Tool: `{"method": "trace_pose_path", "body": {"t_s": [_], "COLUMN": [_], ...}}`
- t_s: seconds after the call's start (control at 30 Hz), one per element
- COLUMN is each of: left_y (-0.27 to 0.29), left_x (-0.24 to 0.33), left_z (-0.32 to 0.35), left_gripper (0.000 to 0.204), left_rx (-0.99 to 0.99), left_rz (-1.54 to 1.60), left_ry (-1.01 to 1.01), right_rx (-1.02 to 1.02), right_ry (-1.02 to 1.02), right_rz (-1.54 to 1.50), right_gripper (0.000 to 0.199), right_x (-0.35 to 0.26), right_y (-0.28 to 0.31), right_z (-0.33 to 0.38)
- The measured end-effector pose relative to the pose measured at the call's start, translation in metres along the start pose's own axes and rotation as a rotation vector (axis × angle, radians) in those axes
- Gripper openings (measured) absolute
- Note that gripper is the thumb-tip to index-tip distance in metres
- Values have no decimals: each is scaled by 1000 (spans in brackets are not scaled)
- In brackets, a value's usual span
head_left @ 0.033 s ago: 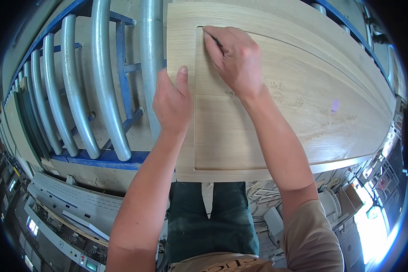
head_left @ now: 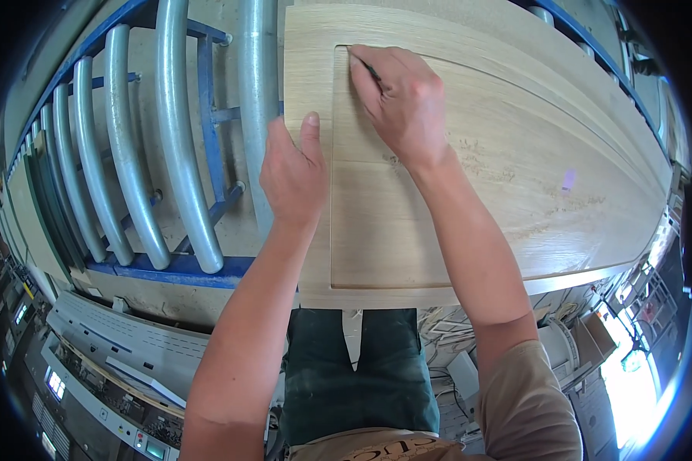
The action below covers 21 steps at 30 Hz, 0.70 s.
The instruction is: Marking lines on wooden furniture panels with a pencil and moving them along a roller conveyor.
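Observation:
A pale wood-grain door panel [head_left: 377, 230] with a recessed middle field lies under both my hands. My right hand [head_left: 407, 96] is closed in a pinch at the far left corner of the recess. A small dark, thin piece [head_left: 370, 71] shows between its fingers; the rest is covered, so its kind cannot be told. My left hand [head_left: 294, 173] rests over the panel's left edge. Its thumb is stretched out on top, apart from the fingers, which hang over the side and are partly hidden.
Steel rollers [head_left: 181, 138] in a blue frame [head_left: 184, 270] run to the left of the panel. Brown dust marks [head_left: 484, 157] and a purple mark [head_left: 568, 180] are on the panel. A grey machine [head_left: 123, 334] stands at lower left, and cardboard [head_left: 594, 336] at lower right.
My right hand has slid very slightly to the right along the recess's far edge. My left hand keeps its place on the panel's edge.

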State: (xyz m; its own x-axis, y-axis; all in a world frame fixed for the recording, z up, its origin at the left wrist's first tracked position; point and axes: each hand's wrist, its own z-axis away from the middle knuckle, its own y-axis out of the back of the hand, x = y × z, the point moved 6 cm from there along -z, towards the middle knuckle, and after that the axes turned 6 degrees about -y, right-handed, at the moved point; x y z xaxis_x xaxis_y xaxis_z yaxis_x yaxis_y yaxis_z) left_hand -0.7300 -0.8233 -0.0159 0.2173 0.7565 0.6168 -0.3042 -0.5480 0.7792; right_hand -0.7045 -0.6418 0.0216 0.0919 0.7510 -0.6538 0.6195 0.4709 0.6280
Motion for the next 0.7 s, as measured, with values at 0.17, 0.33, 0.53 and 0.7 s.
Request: {"method": "trace_pose_path", "body": {"t_s": [0.17, 0.33, 0.53, 0.7], "left_y": [1, 0, 1, -2], "left_x": [-2, 0, -1, 2], "left_z": [0, 0, -1, 2], "left_gripper": [43, 43, 43, 43], "left_rx": [-10, -14, -9, 14], "left_rz": [-20, -27, -38, -4], "left_ry": [18, 18, 1, -17], "right_rx": [9, 20, 3, -32], "right_ry": [-87, -28, -44, -68], "right_rz": [32, -17, -25, 62], "right_gripper": [11, 11, 11, 14], "right_x": [2, -4, 0, 9], "right_y": [4, -10, -1, 25], "right_z": [3, -1, -3, 3]}}
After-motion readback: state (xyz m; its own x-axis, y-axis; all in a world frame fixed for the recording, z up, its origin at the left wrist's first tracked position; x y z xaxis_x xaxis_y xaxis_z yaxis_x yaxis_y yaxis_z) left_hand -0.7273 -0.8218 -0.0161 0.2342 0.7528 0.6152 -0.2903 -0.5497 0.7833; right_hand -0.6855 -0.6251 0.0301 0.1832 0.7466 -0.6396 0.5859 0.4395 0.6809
